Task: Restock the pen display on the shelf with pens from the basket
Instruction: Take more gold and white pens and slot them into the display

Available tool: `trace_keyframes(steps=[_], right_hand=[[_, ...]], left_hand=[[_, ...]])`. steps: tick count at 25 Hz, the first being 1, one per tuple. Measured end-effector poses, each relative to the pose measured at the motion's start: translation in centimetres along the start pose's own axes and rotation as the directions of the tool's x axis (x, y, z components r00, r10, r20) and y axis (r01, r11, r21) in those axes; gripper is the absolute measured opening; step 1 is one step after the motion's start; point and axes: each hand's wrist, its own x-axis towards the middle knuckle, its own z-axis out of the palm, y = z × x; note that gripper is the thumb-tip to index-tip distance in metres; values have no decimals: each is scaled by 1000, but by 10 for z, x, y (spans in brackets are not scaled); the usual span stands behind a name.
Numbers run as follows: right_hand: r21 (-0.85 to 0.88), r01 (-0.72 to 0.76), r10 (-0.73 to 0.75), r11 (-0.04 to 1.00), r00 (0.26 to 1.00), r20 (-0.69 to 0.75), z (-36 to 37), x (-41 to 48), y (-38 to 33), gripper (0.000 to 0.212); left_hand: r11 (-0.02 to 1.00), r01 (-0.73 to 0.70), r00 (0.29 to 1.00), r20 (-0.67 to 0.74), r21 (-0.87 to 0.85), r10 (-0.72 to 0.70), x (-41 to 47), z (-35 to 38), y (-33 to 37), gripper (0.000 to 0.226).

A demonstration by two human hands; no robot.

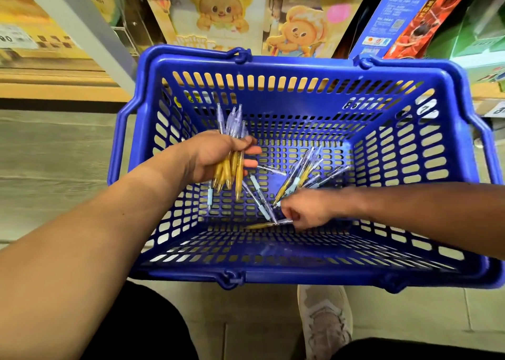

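Blue basket [273, 275] walls around pens [294, 177]

Bright, even indoor light with saturated colours and soft shadows, with no harsh glare. The wide lens bows the basket [300, 67] rim and the shelf [54, 86] edge outward toward the corners. The upper left is smeared by motion blur, and the loose pens [297, 176] look slightly soft.

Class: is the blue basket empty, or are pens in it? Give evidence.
Not empty: loose clear-and-yellow pens lie scattered on the floor of the blue slotted plastic basket, by the right hand.
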Motion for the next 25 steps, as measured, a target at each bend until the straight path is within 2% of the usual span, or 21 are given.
trace_keyframes(steps=[2, 5, 7, 9, 10, 13, 16, 17, 18, 19, 20, 21, 22, 23, 25], right_hand=[[209, 28, -17, 978, 998, -57, -25, -4, 8, 17], [547, 93, 10, 832, 983, -181, -74, -12, 14, 12], [739, 175, 33, 651, 966, -257, -99, -12, 12, 18], [892, 216, 70, 398, 962, -264, -114, -9, 8, 21], [923, 221, 89, 316, 961, -261, -119, -7, 6, 23], [961, 201, 160, 189, 959, -232, -120, -1, -1, 23], [976, 210, 109, -60, 973, -203, -117, -1, 1, 23], [972, 207, 87, -109, 976, -198, -115, -1, 5, 23], [977, 187, 101, -98, 979, -177, -112, -1, 11, 22], [989, 145, 171, 12, 974, -145, -109, -2, 19, 21], [973, 53, 275, 224, 955, -115, -104, -2, 27, 24], [875, -93, 378, 475, 919, -108, -97, -1, 36, 31], [737, -242, 464, 631, 879, -109, -90, 0, 43, 39], [649, -358, 537, 672, 838, -93, -82, 2, 48, 43], [588, -480, 601, 651, 799, -12, -67, 0, 50, 41]], left_hand=[[1000, 4, 1000, -2, 2, -4, 0, 0, -1, 21], [998, 28, 1000, 8, 48, -29, 0, 0, -3, 21], [997, 41, 999, 12, 64, -41, 0, 1, -4, 23], [995, 44, 998, 35, 85, -47, -1, 2, -4, 27], [995, 38, 998, 50, 95, -43, -2, 2, -4, 30], [995, 0, 997, 71, 99, -7, -4, 3, -3, 32], [991, -12, 1000, 30, 136, 8, -5, 5, -3, 18], [992, -13, 1000, 2, 127, 13, -5, 5, -2, 11], [993, -16, 1000, -25, 115, 19, -5, 5, -1, 6], [994, -19, 999, -44, 104, 24, -5, 6, 0, 4], [995, -23, 998, -56, 96, 29, -5, 6, 1, 5], [996, -24, 997, -64, 90, 30, -5, 7, 2, 7], [996, -22, 997, -71, 86, 28, -5, 8, 3, 9], [997, -18, 997, -76, 81, 24, -5, 8, 3, 10], [997, -11, 997, -77, 71, 16, -5, 8, 3, 12]])
